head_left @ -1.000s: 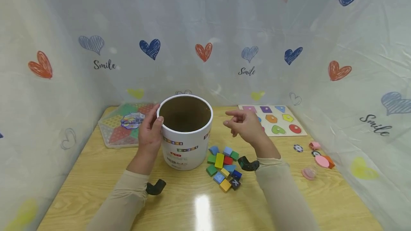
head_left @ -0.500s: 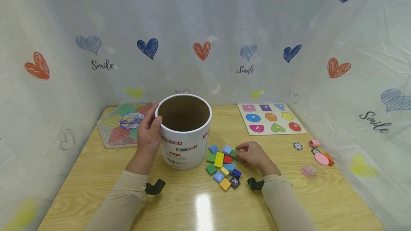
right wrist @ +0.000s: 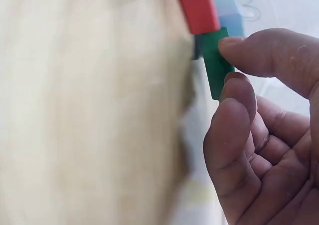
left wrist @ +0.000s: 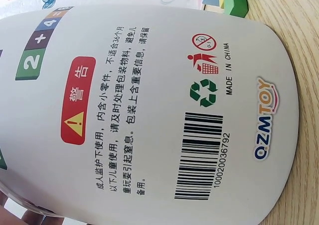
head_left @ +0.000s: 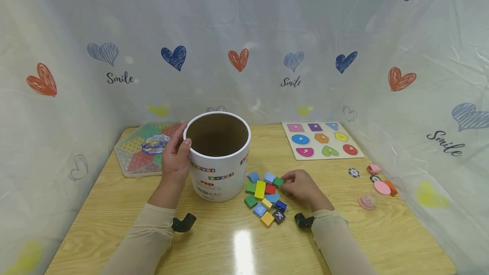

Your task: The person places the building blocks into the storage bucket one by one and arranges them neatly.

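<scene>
A tall white bucket [head_left: 217, 183] printed with sums and a barcode stands upright, its mouth facing up. My left hand [head_left: 175, 162] grips its left side, with the thumb near the rim. Only a few of that hand's fingers [left wrist: 31, 218] show in the left wrist view. To the bucket's right lies a cluster of coloured blocks. At its right edge my right hand [head_left: 302, 186] pinches a green block [right wrist: 216, 68] between thumb and fingertips. Against that block sit a red block [right wrist: 199, 10] and a light blue block [head_left: 269, 178]. A yellow block [head_left: 259, 190] lies on top mid-cluster.
Behind the bucket is a clear-lidded Chinese checkers set [head_left: 139, 150]. A shape puzzle board [head_left: 322, 152] lies at the back right. Poker chips [head_left: 353, 172] and small pink toys [head_left: 366, 201] sit near the right edge. Patterned curtains [head_left: 259, 24] enclose the wooden table [head_left: 214, 245].
My right hand has come down from in front of the puzzle board to the cluster and taken hold of the green block. The left hand stays on the bucket.
</scene>
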### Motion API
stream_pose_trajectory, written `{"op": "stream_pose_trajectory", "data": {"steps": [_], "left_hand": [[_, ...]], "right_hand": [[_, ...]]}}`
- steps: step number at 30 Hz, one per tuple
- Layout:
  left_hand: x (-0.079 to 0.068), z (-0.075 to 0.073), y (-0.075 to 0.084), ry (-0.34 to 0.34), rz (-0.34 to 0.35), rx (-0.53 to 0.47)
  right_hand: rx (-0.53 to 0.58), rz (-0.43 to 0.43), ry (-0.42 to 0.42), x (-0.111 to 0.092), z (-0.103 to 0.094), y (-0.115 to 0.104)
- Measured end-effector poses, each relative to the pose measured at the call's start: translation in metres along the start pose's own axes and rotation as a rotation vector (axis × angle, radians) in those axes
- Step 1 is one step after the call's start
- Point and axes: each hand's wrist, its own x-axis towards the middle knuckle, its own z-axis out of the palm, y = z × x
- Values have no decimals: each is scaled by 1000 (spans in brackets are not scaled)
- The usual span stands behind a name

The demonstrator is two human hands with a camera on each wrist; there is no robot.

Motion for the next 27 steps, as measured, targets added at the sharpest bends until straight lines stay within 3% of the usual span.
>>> {"op": "stream_pose_trajectory", "data": {"steps": [3,9,17,27], "left_hand": [[0,-1,0,9,-2,-1],[-1,-3,1,11,-2,24],[-1,-4,1,19,-1,34],[0,-1,0,3,27,24]], "right_hand": [[-25,-3,33,-2,-5,-11],[-56,-94,61,-6,-18,-44],[-41,-206,14,-16,-33,-96],[23,-405,4,-24,-51,-157]]}}
